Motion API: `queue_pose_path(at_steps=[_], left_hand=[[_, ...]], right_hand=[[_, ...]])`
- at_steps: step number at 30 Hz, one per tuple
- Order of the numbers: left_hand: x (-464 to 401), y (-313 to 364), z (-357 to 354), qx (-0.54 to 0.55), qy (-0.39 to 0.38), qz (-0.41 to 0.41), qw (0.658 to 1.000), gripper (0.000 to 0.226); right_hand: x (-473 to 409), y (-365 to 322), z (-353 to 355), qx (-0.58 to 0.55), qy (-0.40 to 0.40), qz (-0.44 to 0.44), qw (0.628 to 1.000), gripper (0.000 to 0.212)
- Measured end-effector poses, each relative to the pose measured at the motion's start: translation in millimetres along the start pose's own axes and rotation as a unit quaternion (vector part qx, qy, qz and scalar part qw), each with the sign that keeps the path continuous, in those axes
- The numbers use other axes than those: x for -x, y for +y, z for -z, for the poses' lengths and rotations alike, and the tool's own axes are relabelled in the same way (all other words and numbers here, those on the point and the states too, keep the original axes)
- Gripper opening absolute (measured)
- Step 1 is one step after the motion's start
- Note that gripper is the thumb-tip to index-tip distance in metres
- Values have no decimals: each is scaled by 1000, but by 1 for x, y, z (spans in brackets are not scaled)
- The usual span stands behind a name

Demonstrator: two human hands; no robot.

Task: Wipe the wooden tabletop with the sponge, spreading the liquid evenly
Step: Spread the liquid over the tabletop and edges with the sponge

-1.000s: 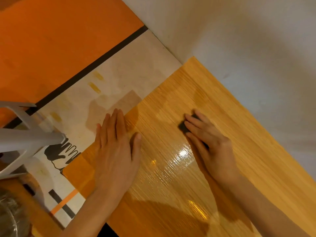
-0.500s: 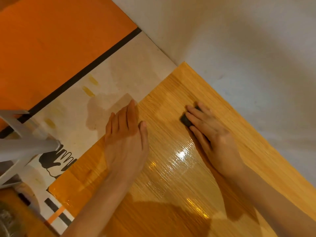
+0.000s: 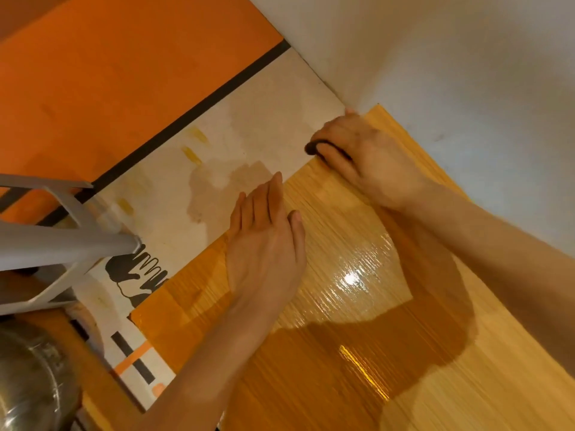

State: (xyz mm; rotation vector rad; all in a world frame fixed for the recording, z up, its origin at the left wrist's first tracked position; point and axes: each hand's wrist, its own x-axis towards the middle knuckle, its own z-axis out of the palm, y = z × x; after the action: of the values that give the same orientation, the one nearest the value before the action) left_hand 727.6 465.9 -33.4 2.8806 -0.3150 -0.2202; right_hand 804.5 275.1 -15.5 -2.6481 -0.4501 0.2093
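The wooden tabletop [image 3: 357,353] runs from the far corner by the wall down to the lower right; a wet, glossy patch [image 3: 351,278] shines in its middle. My right hand [image 3: 370,157] presses a dark sponge [image 3: 314,147] at the tabletop's far left edge, close to the corner; most of the sponge is hidden under my fingers. My left hand [image 3: 267,244] lies flat, palm down, fingers together, on the left edge of the tabletop and holds nothing.
A white wall [image 3: 451,73] borders the tabletop on the far right. Below the left edge lies an orange and cream patterned floor [image 3: 249,126]. A grey plastic chair leg [image 3: 62,247] stands at the left, and a metal bowl [image 3: 28,384] sits at the bottom left.
My right hand has slid the sponge from the tabletop's middle up to the far left edge near the corner. My left hand stayed flat on the left edge.
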Motion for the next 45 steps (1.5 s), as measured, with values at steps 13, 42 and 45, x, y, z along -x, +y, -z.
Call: queue_pose_path(at_steps=[13,42,45], left_hand=[[0,0,-1,17,9,6,1000,56],[63,-69,52,167,2,71,983,51],[95,-94,56,190,3,126,974,49]], right_hand=[[-21,6,4,20,43,-86,995,36],[46,-13,-11,-58,162,-209,963,43],[48,-20,-14,-60,164,-213,961,44]])
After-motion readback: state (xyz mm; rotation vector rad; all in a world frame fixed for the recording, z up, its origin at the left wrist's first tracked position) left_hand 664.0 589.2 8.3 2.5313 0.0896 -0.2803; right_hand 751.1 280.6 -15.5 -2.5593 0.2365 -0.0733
